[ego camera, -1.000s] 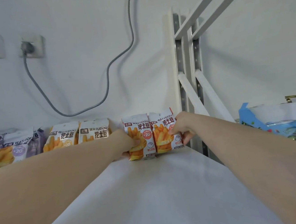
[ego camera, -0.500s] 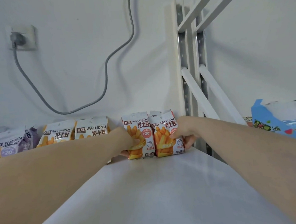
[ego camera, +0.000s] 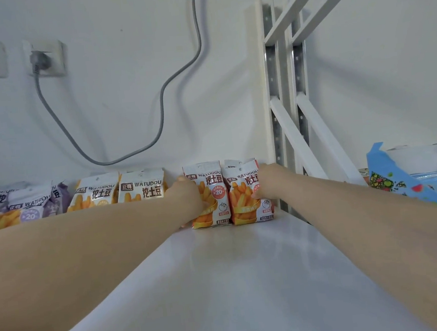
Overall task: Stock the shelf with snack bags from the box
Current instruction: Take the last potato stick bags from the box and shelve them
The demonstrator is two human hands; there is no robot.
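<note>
White shelf [ego camera: 236,283], seen along both outstretched forearms toward the wall [ego camera: 124,81]. Two orange-red snack bags stand upright, side by side and touching, at the shelf's back edge near its right rear corner, just beside the white post [ego camera: 273,80]. The left hand [ego camera: 188,193] holds the left bag [ego camera: 214,200] by its left edge. Its grip is clasped on the bag, with the fingers mostly hidden behind the back of the hand. The right hand [ego camera: 266,183] holds the right bag [ego camera: 242,203] by its right edge, thumb pressed on the printed front, the other fingers out of sight behind it — grip likewise clasped. Both bags rest with their bottoms on the shelf.

Further left along the back edge stand two yellow bags [ego camera: 142,190], upright and touching each other; the left hand lies in the gap between them and the left bag. Purple bags [ego camera: 27,210] follow toward the left rear corner, overlapping — their count is unclear. Beyond the shelf's right edge stands the blue box [ego camera: 383,165], flap raised, with printed packets showing inside. On the wall a grey cable [ego camera: 162,109] sags from a plug in a socket [ego camera: 47,57] and climbs out of view at the top.
</note>
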